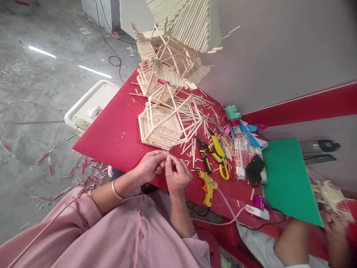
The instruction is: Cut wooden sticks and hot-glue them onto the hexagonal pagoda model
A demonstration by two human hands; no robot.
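Observation:
My left hand (150,165) and my right hand (178,173) meet at the near edge of the red table (117,130), fingertips pinched together on a thin pale wooden stick (167,154). A metal bangle sits on my left wrist. Just beyond my fingers lies a hexagonal frame (167,119) built of wooden sticks. Behind it rises a taller tiered stick structure (170,56). Loose sticks are scattered around the frames.
A yellow glue gun (208,188) lies right of my hands, with yellow pliers (220,156), black cutters (205,154) and packets of sticks (241,156) further right. A green sheet (288,178) lies beyond. Another person's arm (295,238) shows at lower right. A white chair (89,106) stands left.

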